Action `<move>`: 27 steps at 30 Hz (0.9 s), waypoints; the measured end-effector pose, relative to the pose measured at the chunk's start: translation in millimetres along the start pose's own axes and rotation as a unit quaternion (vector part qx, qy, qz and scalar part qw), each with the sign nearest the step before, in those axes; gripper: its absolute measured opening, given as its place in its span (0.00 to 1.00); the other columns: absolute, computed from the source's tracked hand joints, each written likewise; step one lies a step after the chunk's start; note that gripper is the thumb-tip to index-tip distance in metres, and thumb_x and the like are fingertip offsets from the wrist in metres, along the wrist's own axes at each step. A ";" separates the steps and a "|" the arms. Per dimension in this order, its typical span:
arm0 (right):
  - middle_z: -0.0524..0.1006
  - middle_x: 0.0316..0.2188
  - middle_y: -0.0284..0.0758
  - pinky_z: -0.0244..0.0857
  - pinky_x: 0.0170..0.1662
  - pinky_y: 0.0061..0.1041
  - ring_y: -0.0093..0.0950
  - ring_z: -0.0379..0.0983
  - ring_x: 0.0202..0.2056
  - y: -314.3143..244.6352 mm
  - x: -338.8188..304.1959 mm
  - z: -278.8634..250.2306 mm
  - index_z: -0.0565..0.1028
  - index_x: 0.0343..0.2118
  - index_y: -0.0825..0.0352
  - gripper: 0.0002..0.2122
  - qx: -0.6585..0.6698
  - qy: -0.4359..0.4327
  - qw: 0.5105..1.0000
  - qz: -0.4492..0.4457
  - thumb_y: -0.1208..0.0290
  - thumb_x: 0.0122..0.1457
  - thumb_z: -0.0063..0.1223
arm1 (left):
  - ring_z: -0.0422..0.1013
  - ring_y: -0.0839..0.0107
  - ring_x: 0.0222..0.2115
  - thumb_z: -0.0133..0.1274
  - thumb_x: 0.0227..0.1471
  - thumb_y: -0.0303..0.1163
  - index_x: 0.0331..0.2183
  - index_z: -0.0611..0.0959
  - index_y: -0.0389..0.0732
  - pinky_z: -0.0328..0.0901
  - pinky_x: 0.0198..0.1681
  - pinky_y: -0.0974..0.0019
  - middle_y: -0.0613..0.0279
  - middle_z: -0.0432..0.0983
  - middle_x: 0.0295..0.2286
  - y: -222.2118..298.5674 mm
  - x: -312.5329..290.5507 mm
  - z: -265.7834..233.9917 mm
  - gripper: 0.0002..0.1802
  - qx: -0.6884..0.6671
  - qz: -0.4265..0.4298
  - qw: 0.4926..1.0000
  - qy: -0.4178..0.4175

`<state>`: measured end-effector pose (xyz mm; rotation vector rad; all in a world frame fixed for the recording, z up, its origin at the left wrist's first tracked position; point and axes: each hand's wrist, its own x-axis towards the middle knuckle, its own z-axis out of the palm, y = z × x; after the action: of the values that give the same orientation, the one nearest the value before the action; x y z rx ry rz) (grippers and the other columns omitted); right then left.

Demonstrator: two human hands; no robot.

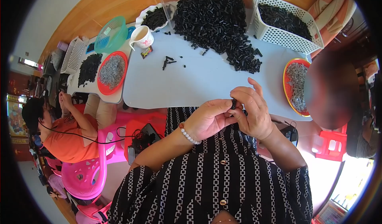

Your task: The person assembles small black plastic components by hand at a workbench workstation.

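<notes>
My two hands meet just past the near edge of the pale grey table (159,90). Between their fingertips is a small black plastic piece (233,103), tube-like and partly hidden. My left hand (211,118), with a beaded bracelet at the wrist, presses its thumb against the piece. On the other side, the thumb and forefinger of my right hand (254,114) pinch it, while another finger sticks up. Ahead of them spreads a big heap of short black plastic tubes (211,21), trailing toward my right hand. A few loose black pieces (169,60) lie left of it.
A white perforated basket (288,44) holds more black pieces. To the right stands a red-rimmed tray (287,89) of small clear-grey parts, with a person beside it. At left are a mug (141,37), a green colander (111,35), a red tray (126,70) and a seated person in orange (73,140).
</notes>
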<state>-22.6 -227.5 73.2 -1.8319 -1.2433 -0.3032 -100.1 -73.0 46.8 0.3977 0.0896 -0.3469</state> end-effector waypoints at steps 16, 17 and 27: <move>0.75 0.36 0.37 0.61 0.47 0.33 0.34 0.72 0.35 15.8 5.2 -2.1 0.72 0.43 0.67 0.18 -0.029 0.000 0.999 0.038 0.82 0.45 0.57 | 0.72 0.70 0.42 0.49 0.59 0.31 0.43 0.78 0.33 0.68 0.48 0.66 0.56 0.75 0.42 14.8 7.4 -11.0 0.14 0.085 -0.037 0.995 0.037; 0.75 0.35 0.38 0.63 0.44 0.32 0.34 0.73 0.35 27.1 10.3 -7.7 0.72 0.44 0.67 0.18 -0.044 0.016 0.996 0.072 0.82 0.47 0.56 | 0.72 0.73 0.41 0.51 0.58 0.32 0.43 0.79 0.35 0.67 0.47 0.69 0.57 0.75 0.43 18.1 11.4 -14.2 0.14 0.180 -0.019 0.981 0.068; 0.73 0.44 0.37 0.58 0.51 0.40 0.36 0.70 0.46 180.7 89.2 -107.0 0.67 0.54 0.57 0.22 -0.395 0.109 0.882 0.231 0.70 0.55 0.49 | 0.71 0.61 0.30 0.58 0.43 0.28 0.32 0.85 0.46 0.67 0.34 0.60 0.59 0.75 0.29 70.1 99.4 -61.0 0.09 0.763 0.288 0.547 0.187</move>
<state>199.5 -274.4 96.4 -2.6186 -0.4954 -0.8055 16.4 -19.6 1.1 2.2281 0.0417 0.4689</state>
